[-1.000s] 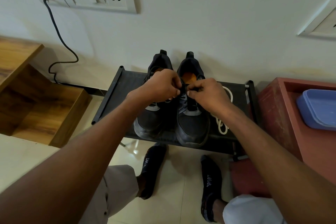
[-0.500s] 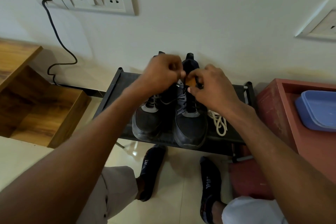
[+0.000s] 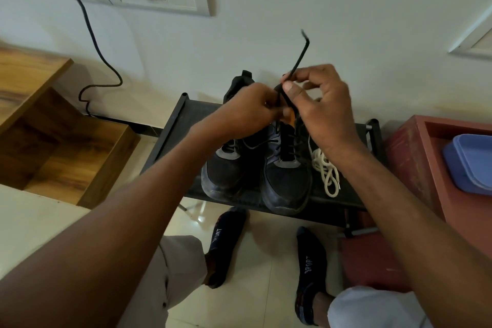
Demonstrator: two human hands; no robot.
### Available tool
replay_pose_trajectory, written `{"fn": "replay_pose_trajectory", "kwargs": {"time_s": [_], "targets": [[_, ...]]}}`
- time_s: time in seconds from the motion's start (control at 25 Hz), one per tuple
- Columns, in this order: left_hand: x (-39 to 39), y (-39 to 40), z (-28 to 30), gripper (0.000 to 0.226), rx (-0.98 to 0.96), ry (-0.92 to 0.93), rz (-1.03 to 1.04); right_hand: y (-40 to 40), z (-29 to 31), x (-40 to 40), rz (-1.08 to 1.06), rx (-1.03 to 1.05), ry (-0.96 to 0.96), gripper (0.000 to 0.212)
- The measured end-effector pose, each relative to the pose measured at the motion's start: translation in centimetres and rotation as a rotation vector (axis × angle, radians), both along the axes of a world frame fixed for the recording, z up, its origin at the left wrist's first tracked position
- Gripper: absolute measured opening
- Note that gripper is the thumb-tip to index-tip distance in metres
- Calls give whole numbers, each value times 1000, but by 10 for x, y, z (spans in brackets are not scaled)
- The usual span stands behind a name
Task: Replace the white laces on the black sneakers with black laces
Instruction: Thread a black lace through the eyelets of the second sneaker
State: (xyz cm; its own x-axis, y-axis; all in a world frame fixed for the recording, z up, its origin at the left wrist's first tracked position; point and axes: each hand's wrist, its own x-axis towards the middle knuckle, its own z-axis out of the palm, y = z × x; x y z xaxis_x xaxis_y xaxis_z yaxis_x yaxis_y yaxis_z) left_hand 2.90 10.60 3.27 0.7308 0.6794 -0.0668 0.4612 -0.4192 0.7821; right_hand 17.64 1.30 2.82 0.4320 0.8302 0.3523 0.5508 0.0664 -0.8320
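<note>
Black rack (image 3: 170, 130) by wall, both hands' grip pinching black lace (image 3: 298, 57), end angled up-right, sneaker toes toward viewer.

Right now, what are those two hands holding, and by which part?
Both hold the black lace of the right-hand sneaker: the right hand pinches it near its free end, the left hand just below, above the shoe's opening.

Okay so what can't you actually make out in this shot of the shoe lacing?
Head view only:
- Top eyelets of the right sneaker: hidden behind both hands.
- Left sneaker lacing: covered by the left hand and forearm.
- Black lace tip: motion-blurred.
- Left hand's grip: fingers face away.
- White laces: partly under the right hand and wrist.
</note>
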Motion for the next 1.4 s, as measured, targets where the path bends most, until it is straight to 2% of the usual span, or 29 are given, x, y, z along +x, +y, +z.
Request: {"fn": "replay_pose_trajectory", "kwargs": {"time_s": [0.08,0.16,0.2,0.24,0.32,0.36,0.4,0.52,0.6,0.68,0.76,0.84,0.92,1.04,1.12,1.2,1.28,1.4], "targets": [[6,1,1,13,94,-70,127,1,-8,1,42,-183,19,17],[7,3,5,11,189,-119,181,1,-5,4,110,-301,237,23],[6,2,10,12,199,-173,200,-1,-3,7,143,-329,277,22],[6,1,14,13,171,-269,222,-2,-3,10,187,-359,202,20],[4,-2,24,17,85,-482,244,-6,-10,10,236,-461,-140,18],[2,-3,27,18,58,-541,248,-8,-14,6,226,-464,-236,16],[1,-4,30,20,34,-563,249,-7,-15,2,171,-418,-232,14],[-4,0,25,22,-66,-531,264,-3,4,2,7,-6,9,11],[-7,4,18,26,-169,-436,209,-3,14,6,10,137,19,12],[-7,4,12,32,-202,-257,34,-5,10,3,31,85,8,13],[-3,0,10,22,-168,-119,-88,-3,-1,4,10,18,41,16],[2,-2,10,16,-175,-167,-18,1,-6,9,-7,-54,138,26],[5,0,14,20,-210,-329,122,1,-10,15,2,-187,168,39],[5,3,16,25,-254,-441,149,-3,-22,6,100,-431,-91,34],[4,2,15,25,-267,-420,159,-6,-23,2,17,-450,-215,28],[1,4,15,25,-311,-454,276,-8,-14,1,-81,-411,-279,21],[-5,7,17,27,-349,-519,434,-11,-10,-2,88,-443,-355,18],[-10,9,17,32,-326,-500,586,-19,-17,-21,353,-670,-533,16]]}}
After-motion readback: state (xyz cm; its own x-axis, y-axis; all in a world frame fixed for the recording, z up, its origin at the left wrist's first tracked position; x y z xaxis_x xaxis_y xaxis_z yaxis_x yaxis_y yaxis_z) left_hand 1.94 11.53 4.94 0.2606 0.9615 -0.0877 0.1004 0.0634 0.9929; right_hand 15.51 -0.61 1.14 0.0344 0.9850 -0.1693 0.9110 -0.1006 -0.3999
